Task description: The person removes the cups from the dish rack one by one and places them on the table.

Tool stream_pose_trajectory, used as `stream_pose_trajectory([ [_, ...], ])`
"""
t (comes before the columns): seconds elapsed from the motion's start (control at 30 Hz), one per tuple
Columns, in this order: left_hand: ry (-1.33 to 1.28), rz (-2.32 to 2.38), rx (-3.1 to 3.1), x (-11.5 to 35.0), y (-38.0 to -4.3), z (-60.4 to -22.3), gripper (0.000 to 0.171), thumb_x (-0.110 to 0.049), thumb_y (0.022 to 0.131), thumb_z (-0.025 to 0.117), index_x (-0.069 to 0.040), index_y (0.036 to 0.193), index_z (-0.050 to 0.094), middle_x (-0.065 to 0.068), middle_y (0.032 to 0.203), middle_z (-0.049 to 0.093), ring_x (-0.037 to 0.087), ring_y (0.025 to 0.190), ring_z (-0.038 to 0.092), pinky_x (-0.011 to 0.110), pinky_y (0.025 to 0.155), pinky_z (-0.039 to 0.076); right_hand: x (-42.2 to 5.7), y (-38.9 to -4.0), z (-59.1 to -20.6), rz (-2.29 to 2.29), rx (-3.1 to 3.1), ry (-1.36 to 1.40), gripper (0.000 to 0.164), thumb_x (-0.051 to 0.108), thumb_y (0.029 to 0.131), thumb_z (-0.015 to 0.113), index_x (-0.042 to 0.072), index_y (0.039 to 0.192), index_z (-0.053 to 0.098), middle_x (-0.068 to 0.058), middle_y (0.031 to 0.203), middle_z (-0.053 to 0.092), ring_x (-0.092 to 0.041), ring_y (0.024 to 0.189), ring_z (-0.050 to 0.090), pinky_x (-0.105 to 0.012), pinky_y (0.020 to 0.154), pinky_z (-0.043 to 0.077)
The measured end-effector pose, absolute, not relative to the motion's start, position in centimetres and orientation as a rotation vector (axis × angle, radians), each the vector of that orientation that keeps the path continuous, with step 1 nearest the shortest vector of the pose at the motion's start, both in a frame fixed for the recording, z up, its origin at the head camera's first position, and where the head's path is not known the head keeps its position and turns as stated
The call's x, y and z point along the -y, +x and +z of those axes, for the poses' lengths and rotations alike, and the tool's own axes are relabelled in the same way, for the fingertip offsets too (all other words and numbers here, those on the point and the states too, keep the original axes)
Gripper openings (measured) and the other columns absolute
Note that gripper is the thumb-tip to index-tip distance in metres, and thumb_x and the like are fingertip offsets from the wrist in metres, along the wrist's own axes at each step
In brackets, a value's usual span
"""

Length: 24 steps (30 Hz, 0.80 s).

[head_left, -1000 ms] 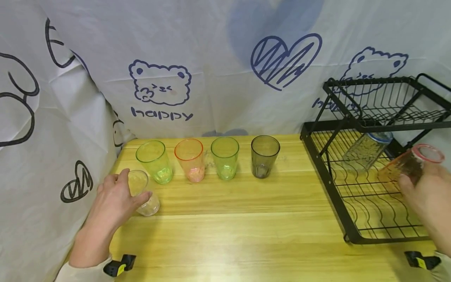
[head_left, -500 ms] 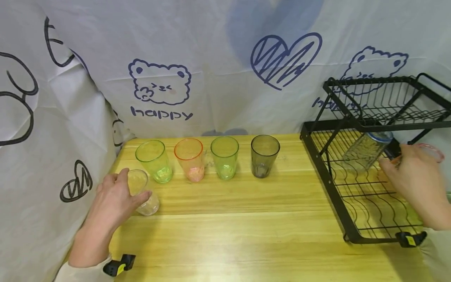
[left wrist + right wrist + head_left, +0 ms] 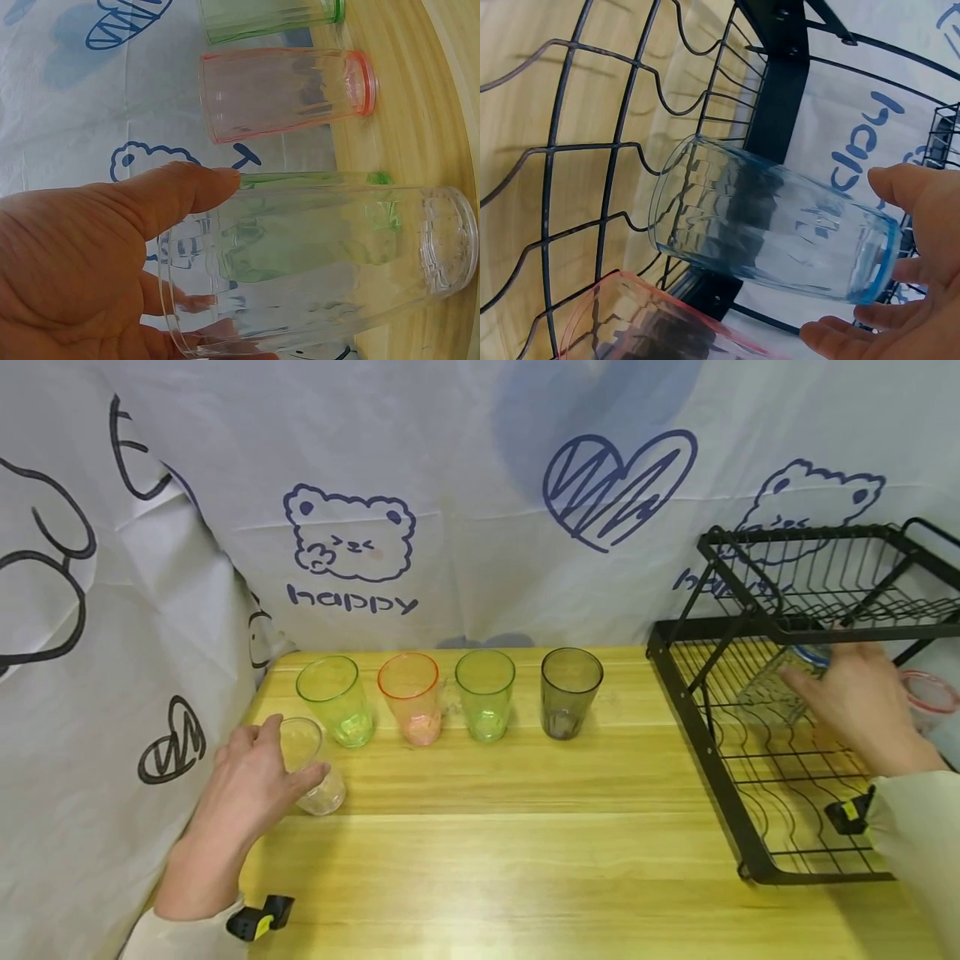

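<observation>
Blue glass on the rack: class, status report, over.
Left hand grips clear glass. Right hand spread around blue glass, which leans mouth-down on rack. Red glass close beside.

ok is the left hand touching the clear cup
Touching: the left wrist view shows the left hand gripping the clear cup near its top, thumb and fingers on opposite sides.

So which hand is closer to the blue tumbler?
The right hand: it's close beside the blue tumbler in the black wire rack. The left hand is far across the table, holding the clear tumbler.
</observation>
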<state>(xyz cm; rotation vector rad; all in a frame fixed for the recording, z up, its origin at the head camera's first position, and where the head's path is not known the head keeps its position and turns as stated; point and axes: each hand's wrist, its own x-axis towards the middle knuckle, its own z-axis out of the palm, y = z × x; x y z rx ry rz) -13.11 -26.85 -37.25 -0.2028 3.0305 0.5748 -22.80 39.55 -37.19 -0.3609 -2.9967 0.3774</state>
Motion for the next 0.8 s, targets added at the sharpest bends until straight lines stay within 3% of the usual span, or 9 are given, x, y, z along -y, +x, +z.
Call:
stream_pose_trajectory([
  [0.17, -0.209, 0.572, -3.026, 26.8, -13.1, -37.2, 0.107, -0.048, 0.094, 0.073, 0.013, 0.162, 0.017, 0.049, 0.153, 0.025, 0.068, 0.136, 0.031, 0.080, 0.109, 0.033, -39.6, -23.7, -37.6, 0.375, 2.994, -0.371, 0.098, 0.058, 0.107, 0.044, -0.017, 0.160, 0.009, -0.050, 0.161, 0.008, -0.072, 0.135, 0.029, -0.081, 0.108, 0.034],
  [0.4, -0.212, 0.574, -3.035, 26.9, -13.1, -37.1, 0.107, -0.048, 0.094, 0.073, 0.013, 0.162, 0.018, 0.049, 0.152, 0.026, 0.068, 0.135, 0.032, 0.079, 0.109, 0.034, -39.5, -24.6, -38.0, 0.418, 3.013, -0.424, 0.096, 0.063, 0.106, 0.041, 0.000, 0.167, 0.000, -0.049, 0.162, 0.004, -0.074, 0.128, 0.033, -0.081, 0.100, 0.039],
  [0.57, -0.201, 0.575, -3.046, 26.8, -13.1, -37.2, 0.106, -0.047, 0.094, 0.074, 0.014, 0.161, 0.019, 0.049, 0.152, 0.028, 0.067, 0.135, 0.032, 0.079, 0.109, 0.035, -39.3, -24.8, -38.0, 0.408, 3.013, -0.461, 0.095, 0.063, 0.106, 0.039, 0.001, 0.167, 0.002, -0.052, 0.159, 0.008, -0.074, 0.122, 0.037, -0.080, 0.095, 0.043],
  [0.8, -0.208, 0.570, -3.041, 26.8, -13.1, -37.1, 0.106, -0.046, 0.094, 0.075, 0.014, 0.161, 0.018, 0.050, 0.151, 0.027, 0.068, 0.135, 0.031, 0.079, 0.109, 0.034, -39.6, -25.0, -38.3, 0.459, 2.968, -0.458, 0.090, 0.058, 0.107, 0.040, 0.002, 0.168, 0.005, -0.053, 0.157, 0.011, -0.074, 0.128, 0.032, -0.083, 0.102, 0.036],
])
